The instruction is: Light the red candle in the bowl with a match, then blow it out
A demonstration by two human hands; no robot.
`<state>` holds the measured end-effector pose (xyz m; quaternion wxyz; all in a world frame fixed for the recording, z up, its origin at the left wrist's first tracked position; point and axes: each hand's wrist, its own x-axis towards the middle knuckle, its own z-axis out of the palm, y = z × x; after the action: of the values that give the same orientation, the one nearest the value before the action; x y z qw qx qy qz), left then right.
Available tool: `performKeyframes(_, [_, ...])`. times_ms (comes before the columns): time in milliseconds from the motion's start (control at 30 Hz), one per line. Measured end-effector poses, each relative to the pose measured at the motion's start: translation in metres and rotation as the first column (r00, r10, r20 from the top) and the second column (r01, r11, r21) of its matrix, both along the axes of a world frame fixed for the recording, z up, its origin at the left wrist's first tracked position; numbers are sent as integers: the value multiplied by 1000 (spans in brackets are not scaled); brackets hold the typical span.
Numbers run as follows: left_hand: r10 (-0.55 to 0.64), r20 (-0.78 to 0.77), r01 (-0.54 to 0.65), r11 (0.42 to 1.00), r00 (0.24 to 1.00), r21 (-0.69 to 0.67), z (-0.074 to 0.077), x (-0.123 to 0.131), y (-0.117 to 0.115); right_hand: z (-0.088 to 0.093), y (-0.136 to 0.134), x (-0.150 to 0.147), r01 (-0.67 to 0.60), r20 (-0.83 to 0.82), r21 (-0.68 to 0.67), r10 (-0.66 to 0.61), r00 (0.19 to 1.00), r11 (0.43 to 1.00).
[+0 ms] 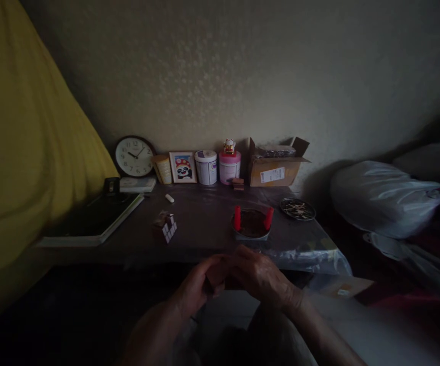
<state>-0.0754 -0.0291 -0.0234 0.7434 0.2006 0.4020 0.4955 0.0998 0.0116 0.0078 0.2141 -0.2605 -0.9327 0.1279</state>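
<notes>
Just in front of the table's near edge, my two hands meet. My left hand (200, 282) is closed around a small brown box-like piece (215, 272); its kind is hard to make out in the dim light. My right hand (256, 272) has its fingers bent and pressed together against the left fingers. Whatever the right fingers pinch is hidden. Beyond the hands stands a round dish of dark filling (252, 226), with one red candle (237, 218) upright at its left and another red candle (268, 218) leaning slightly at its right.
A plate of thin sticks (297, 209) lies right of the dish. To the left are a puzzle cube (169, 230), a white stub (170, 199) and a large book (97, 218). Along the wall stand a clock (134, 156), a framed panda picture (183, 168), canisters (206, 168) and a cardboard box (275, 170).
</notes>
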Motion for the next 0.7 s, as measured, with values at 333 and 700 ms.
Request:
performKeyframes(333, [23,-24,-22,999,999,32,2,2,1,-7,1,-11,0,-428,-469,-227,875,883])
performKeyframes(700, [194,-91,-182,976,977,121,-4,5,7,-36,-21,-18,181,-554,-512,-483,678,840])
